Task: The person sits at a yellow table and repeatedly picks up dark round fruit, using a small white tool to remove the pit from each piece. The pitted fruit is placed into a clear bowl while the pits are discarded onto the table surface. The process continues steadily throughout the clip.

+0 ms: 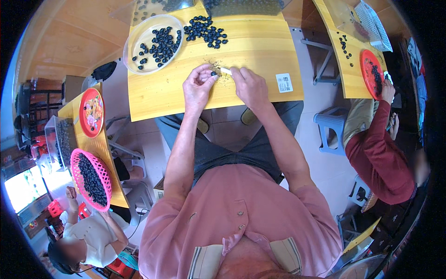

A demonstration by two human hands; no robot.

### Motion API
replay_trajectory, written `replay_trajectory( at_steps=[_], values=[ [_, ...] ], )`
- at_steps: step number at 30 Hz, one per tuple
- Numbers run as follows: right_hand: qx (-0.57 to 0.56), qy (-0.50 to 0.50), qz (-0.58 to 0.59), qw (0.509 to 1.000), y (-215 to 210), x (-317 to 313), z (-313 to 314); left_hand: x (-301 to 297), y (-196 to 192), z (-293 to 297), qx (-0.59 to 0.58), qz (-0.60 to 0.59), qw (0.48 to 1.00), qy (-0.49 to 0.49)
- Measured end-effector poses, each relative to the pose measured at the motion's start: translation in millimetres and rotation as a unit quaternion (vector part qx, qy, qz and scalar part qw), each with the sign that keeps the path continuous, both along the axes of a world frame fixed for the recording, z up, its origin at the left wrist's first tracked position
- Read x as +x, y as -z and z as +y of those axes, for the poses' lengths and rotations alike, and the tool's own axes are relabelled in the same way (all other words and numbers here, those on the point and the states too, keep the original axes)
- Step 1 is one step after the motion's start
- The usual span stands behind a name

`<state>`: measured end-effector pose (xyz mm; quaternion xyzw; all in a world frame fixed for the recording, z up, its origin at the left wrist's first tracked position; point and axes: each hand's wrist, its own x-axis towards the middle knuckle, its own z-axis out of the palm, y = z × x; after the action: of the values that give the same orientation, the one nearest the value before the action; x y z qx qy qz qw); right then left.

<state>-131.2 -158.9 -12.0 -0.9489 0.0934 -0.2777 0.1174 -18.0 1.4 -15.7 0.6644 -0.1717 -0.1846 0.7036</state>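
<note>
Between the thumb and fingers of my left hand [197, 89] is a small dark round ball [213, 73], bead- or berry-like. My right hand [251, 87] is closed around a short, slim tool with a cream-white end [226, 71]; its far part is hidden in my fingers. That pale end points at the ball, with a small gap between them. Brown crumbs [226, 81] lie scattered under and beyond both hands on the yellow wooden table [162, 95]. Beyond my left hand stands a round clear plastic tub [127, 55] of similar dark balls, and a loose pile [204, 31] lies beside it.
A white printed card [284, 83] lies right of my right hand. Clear containers [246, 7] line the far edge. At the left table, a person [95, 235] is beside a pink basket [75, 174] of dark balls; another [378, 151] works at a red plate [365, 69] on the right.
</note>
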Motion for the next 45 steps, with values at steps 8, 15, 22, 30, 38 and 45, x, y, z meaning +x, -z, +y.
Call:
replay_trajectory(
  at_steps=[8,15,22,30,38,45],
  values=[
    [-0.004,-0.005,-0.001,1.0,-3.4,-1.3,1.3,-1.5,-2.3,-1.1,0.016,-0.034,0.999,0.007],
    [0.0,-0.015,-0.019,1.0,-3.8,-1.0,0.4,-1.4,-0.7,-1.3,0.011,-0.081,0.997,-0.009],
    [-0.005,-0.01,-0.02,1.0,-1.0,-1.9,0.0,-4.1,-7.4,0.0,0.081,-0.145,0.985,-0.053],
    [-0.009,-0.012,-0.019,1.0,-3.0,-1.0,1.2,-1.5,2.4,-0.8,0.009,-0.008,1.0,-0.024],
    [0.006,-0.015,0.018,1.0,-4.2,-3.9,0.9,1.2,1.7,-1.5,0.03,-0.111,0.993,-0.037],
    [0.004,-0.032,-0.002,0.999,-4.8,-4.5,1.4,-0.5,6.4,-2.2,0.036,-0.078,0.996,-0.035]
  ],
)
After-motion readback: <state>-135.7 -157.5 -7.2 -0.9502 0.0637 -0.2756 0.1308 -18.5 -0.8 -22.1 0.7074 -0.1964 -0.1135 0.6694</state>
